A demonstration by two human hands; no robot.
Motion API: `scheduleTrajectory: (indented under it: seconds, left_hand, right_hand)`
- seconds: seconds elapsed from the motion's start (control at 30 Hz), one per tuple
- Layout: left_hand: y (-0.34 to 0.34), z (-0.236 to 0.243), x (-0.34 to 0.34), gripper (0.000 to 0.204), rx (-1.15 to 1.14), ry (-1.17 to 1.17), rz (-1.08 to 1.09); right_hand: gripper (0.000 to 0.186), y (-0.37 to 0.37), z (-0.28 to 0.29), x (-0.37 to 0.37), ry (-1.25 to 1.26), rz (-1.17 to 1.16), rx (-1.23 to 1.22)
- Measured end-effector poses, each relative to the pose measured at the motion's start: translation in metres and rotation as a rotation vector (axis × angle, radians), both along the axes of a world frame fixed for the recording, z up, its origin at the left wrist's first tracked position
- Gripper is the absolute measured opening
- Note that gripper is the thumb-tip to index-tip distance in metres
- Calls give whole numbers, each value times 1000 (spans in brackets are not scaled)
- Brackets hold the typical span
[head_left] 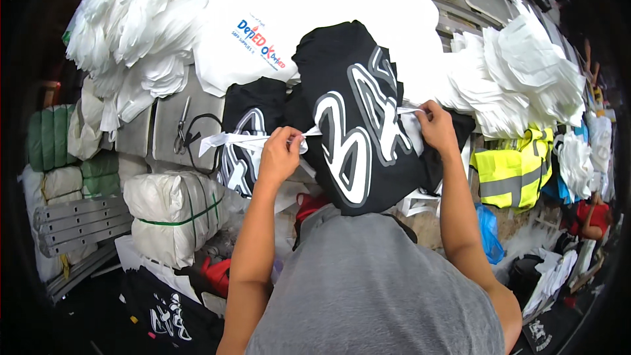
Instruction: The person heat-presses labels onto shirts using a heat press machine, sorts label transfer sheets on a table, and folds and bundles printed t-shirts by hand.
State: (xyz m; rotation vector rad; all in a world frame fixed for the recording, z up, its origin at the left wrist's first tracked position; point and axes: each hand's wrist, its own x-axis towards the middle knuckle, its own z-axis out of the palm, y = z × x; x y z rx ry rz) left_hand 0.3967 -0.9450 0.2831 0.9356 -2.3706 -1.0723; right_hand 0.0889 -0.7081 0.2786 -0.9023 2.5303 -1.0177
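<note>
In front of me lies a black cloth bundle [358,125] with large white and grey printed lettering. A white cloth strip [227,139] shows on both sides of it; whether it runs unbroken underneath is hidden. My left hand [281,151] is closed on the strip at the bundle's left side, with a loose end trailing left past the fingers. At the bundle's right side my right hand [437,128] pinches white strip too, thumb against fingers. Another black printed cloth piece [253,98] rests just left of the bundle, partly behind my left hand.
White sheet-like pieces are heaped at far left [144,13] and right [513,72]. Scissors [182,128] and a black cord [209,118] lie on the grey table [167,115]. A strapped white bale [174,217] stands lower left; a yellow reflective vest [513,171] hangs at right.
</note>
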Motion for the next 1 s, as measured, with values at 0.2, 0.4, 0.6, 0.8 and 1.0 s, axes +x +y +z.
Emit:
scheduleTrajectory:
  seconds: [0.2,0.4,0.6,0.8,1.0]
  left_hand:
    - [-25,19,6,15,38,-151,-40]
    - [-57,34,20,20,-51,-1,-42]
    - [34,26,24,55,578,-100,-391]
    - [72,40,44,90,404,107,-487]
    - [70,64,74,109,217,224,-484]
  right_hand:
    - [24,13,-20,1,-45,-22,73]
    - [63,43,-16,35,-224,-203,-147]
    - [90,62,22,99,-477,-97,210]
    - [72,38,64,144,-1046,-257,-756]
    - [67,-37,124,201,-1085,-177,-1143]
